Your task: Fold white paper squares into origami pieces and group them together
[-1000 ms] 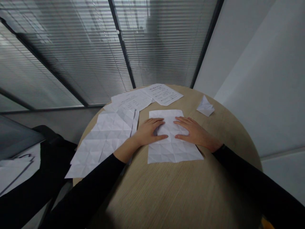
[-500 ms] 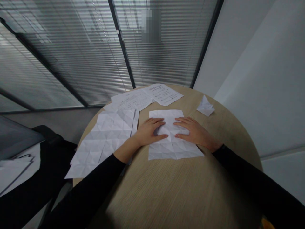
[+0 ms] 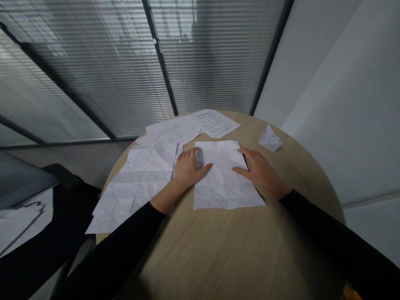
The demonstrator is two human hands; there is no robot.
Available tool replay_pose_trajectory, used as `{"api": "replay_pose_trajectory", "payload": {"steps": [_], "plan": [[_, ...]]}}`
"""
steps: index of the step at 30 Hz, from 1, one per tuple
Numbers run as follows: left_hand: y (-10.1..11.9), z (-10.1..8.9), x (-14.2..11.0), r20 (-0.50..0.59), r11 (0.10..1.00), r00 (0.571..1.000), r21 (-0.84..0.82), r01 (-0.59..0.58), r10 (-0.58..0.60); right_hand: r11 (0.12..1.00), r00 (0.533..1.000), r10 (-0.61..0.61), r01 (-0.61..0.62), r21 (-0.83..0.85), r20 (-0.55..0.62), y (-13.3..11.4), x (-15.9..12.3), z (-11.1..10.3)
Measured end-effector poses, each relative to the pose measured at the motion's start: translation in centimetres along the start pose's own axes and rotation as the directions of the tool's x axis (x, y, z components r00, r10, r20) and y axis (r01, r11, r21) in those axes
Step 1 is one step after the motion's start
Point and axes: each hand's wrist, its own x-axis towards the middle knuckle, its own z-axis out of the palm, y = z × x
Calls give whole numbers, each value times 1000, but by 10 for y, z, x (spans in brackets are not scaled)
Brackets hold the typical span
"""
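Nearby, beyond hands (image 3: pixel 186 169) at creased sheet (image 3: pixel 222 183): printed pages (image 3: pixel 214 123), folded paper shape (image 3: pixel 270 139).

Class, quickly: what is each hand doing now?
Left hand: open, on the sheet's left edge.
Right hand: open, fingers on its right edge.
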Motion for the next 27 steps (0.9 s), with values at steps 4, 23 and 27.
{"api": "replay_pose_trajectory", "payload": {"steps": [4,23,27], "plan": [[-5,-1,3,-24,991,1000,-135,-17,14,973,995,88,-77,216,-42,-1,0,2],[12,-34,12,-633,792,771,-434,-430,72,992,833,83,-19,122,-548,-14,14,-30],[18,-61,6,-738,814,627,-193,-548,247,983,708,-134,183,-2,-693,-33,11,-61]]}}
